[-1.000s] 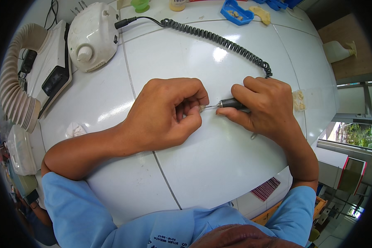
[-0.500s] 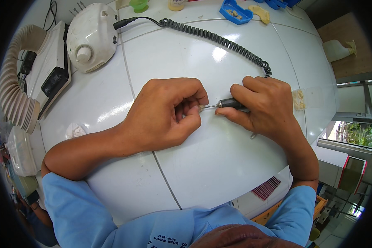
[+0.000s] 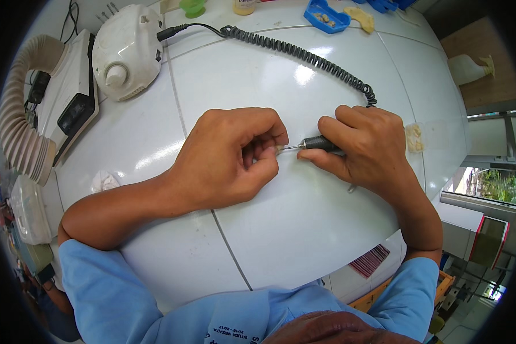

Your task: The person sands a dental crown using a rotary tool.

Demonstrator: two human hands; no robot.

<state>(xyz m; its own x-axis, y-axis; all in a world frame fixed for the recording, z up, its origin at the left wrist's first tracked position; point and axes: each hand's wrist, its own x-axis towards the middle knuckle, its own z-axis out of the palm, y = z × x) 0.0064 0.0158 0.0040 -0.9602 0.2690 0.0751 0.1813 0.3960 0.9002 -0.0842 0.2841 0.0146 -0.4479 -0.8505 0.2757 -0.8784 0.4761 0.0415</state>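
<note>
My left hand is closed, pinching a small pale piece between thumb and fingertips. Most of that piece is hidden by the fingers, so its kind cannot be made out. From the right, my right hand grips a black rotary handpiece, its thumb stretched along the near side. The handpiece's thin metal bur points left, its tip at the pale piece. A black coiled cord runs from behind my right hand to the white control unit with a round knob, at the far left.
Small pale pieces lie in a blue dish at the back, beside a yellow piece. A clear box sits right of my right hand. At left are a ribbed hose, a white device and crumpled tissue.
My right hand and the handpiece have shifted very slightly left. My left hand stays almost where it was, still pinching the pale piece.
</note>
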